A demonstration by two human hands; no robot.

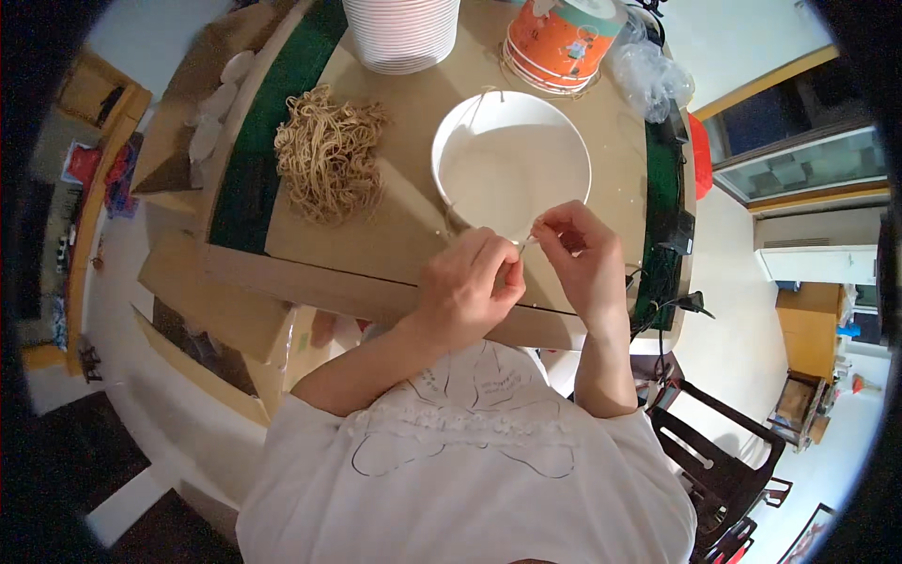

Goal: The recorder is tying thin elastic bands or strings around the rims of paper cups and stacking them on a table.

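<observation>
A white round tub [515,174] lies before me with its wide mouth up. Short bits of tan cord show at its far rim and left side. At the near rim, my left hand [473,282] and my right hand [581,254] meet with fingertips pinched. Between them runs a short thin piece of cord [526,242], mostly covered by the fingers. To the left of the tub lies a loose, tangled heap of tan cord [331,155], which neither hand touches.
Behind the heap rises a stack of white tubs [402,36]. An orange printed tub [556,47] stands at the back right, beside a crumpled clear plastic bag [651,77]. Black cables and plugs [678,235] line the table's right edge. An open cardboard box [211,329] sits below left.
</observation>
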